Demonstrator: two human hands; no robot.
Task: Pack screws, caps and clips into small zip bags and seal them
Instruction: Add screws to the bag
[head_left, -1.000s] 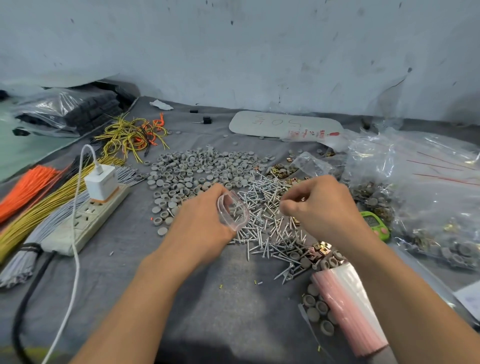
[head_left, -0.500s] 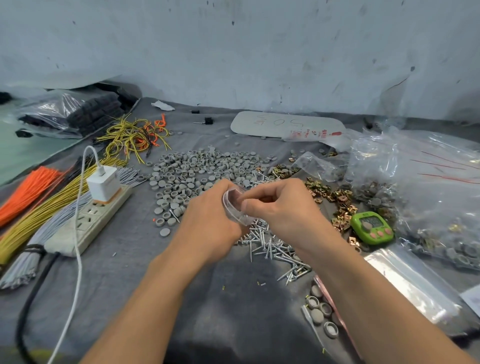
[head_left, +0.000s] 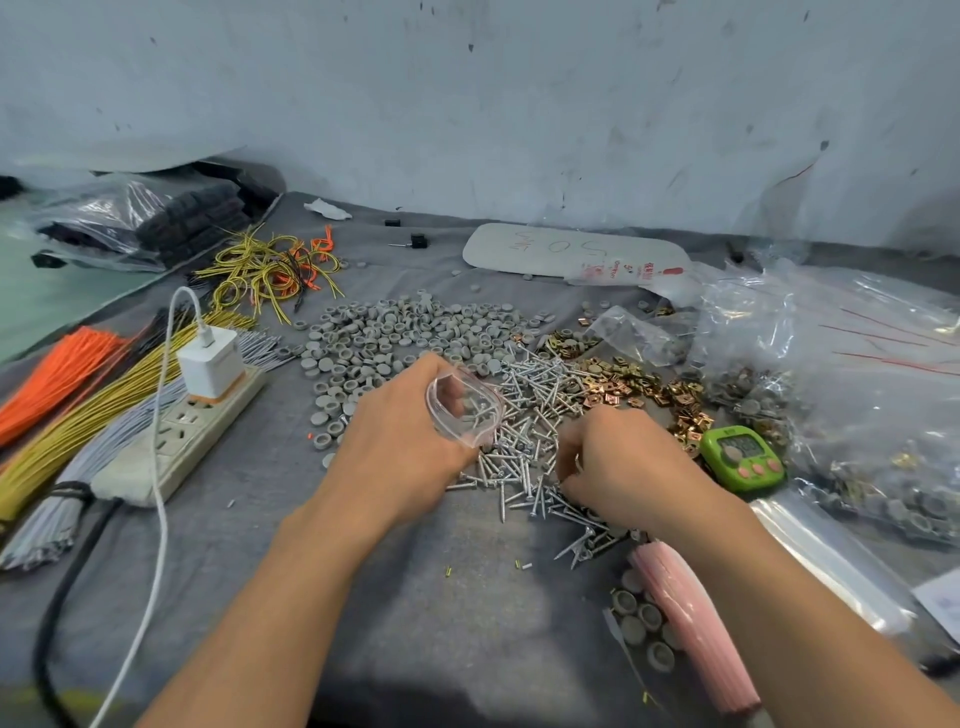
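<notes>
My left hand (head_left: 400, 441) grips a small clear zip bag (head_left: 464, 410) with its mouth held open and a few screws inside. It hovers over the left side of a pile of silver screws (head_left: 535, 415). My right hand (head_left: 618, 462) is down on the right part of that pile, fingers curled onto the screws; whether it pinches one is hidden. A spread of grey caps (head_left: 405, 338) lies behind my left hand. Brass clips (head_left: 634, 387) lie to the right of the screws.
A power strip (head_left: 176, 441) with a white charger and cable sits left, beside orange, yellow and grey wire bundles (head_left: 67, 395). A green timer (head_left: 743, 457), large filled plastic bags (head_left: 857, 374), a stack of pink-edged zip bags (head_left: 691, 634) and several loose caps lie right.
My right hand left the bag's mouth and dropped down-right onto the screw pile. The left hand still holds the bag open, now with screws in it.
</notes>
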